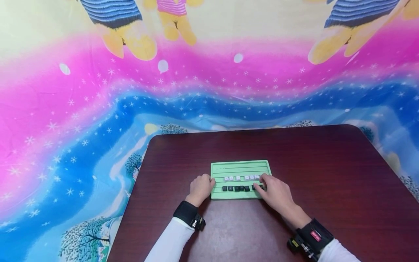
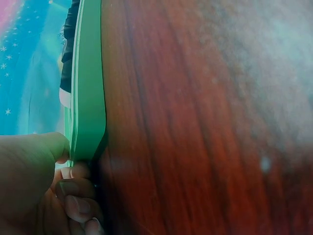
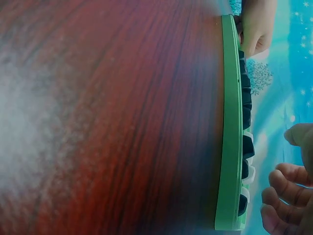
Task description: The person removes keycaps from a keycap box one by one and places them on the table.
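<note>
A light green tray (image 1: 235, 195) with raised ridges lies flat on the table. White keycaps (image 1: 238, 178) stand in one row across it, and black keycaps (image 1: 242, 188) in the row nearer me. My left hand (image 1: 199, 189) grips the tray's left edge; the left wrist view shows its thumb at the rim and its other fingers curled below. Over the tray's right end is my right hand (image 1: 276, 191), covering the ends of both rows in the head view. In the right wrist view its loosely bent fingers (image 3: 288, 183) appear apart from the keycaps, holding nothing visible.
The dark red-brown table (image 1: 327, 174) extends around the tray, with rounded far corners. Behind it hangs a colourful cloth (image 1: 209, 91) with snowflakes and cartoon figures. Black straps with small cameras (image 1: 198, 222) sit on both wrists.
</note>
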Demonstrator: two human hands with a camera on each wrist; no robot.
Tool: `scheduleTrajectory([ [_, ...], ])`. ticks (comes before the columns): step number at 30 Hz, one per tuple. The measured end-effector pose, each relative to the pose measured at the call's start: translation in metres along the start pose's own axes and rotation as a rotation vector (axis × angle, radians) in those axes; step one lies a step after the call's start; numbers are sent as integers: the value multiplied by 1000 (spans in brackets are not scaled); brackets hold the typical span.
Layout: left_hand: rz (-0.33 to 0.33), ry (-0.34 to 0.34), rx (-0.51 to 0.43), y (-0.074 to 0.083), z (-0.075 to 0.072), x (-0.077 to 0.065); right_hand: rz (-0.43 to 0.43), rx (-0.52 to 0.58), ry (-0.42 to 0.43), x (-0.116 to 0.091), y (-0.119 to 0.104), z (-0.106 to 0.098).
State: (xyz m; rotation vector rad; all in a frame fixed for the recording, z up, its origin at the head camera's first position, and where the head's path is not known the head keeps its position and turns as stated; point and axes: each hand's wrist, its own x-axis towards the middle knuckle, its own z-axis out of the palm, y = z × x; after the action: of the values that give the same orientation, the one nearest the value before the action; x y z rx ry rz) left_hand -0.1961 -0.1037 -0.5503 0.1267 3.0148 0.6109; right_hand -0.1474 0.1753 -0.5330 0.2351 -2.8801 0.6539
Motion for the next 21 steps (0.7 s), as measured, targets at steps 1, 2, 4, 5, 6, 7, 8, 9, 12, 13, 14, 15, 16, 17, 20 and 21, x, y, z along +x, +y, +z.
scheduleTrajectory([
  [1, 0, 1, 0, 0, 0, 0, -2, -3, 1, 0, 1, 0],
  [2, 0, 0, 2, 0, 1, 0, -3, -6, 3, -1, 1, 0],
  [4, 0, 0, 2, 0, 1, 1, -7, -11, 6, -2, 3, 0],
  [5, -1, -1, 3, 0, 1, 1, -8, -13, 6, -2, 4, 0],
  [6, -1, -1, 4, 0, 1, 1, -9, -16, 7, -3, 5, 0],
  [7, -1, -1, 4, 0, 1, 1, -12, -18, 7, -3, 5, -1],
  [8, -2, -3, 3, 0, 0, 1, -14, -18, 7, -3, 6, -1],
  [9, -3, -3, 5, 0, 0, 1, -15, -18, 5, -4, 6, -1],
  [12, -2, 4, 1, 0, -1, 0, -15, -24, 4, -5, 8, -1],
  [13, 0, 7, 0, 0, -1, 0, -12, -26, 2, -6, 9, -1],
  [14, 0, 7, -1, 0, -1, 0, -8, -27, 0, -6, 10, -1],
  [15, 2, 7, -2, 0, -1, -1, -4, -30, -1, -7, 11, -1],
  [16, 4, 8, -7, 0, -1, -1, -2, -32, -2, -7, 13, -2],
  [17, 4, 6, -7, 0, -1, -1, 2, -35, -5, -7, 14, -2],
  [20, 6, 6, -4, 1, -2, -1, 6, -42, 2, -8, 17, -3],
  [21, 6, 7, -5, 1, -1, -1, 7, -45, 5, -8, 18, -3],
])
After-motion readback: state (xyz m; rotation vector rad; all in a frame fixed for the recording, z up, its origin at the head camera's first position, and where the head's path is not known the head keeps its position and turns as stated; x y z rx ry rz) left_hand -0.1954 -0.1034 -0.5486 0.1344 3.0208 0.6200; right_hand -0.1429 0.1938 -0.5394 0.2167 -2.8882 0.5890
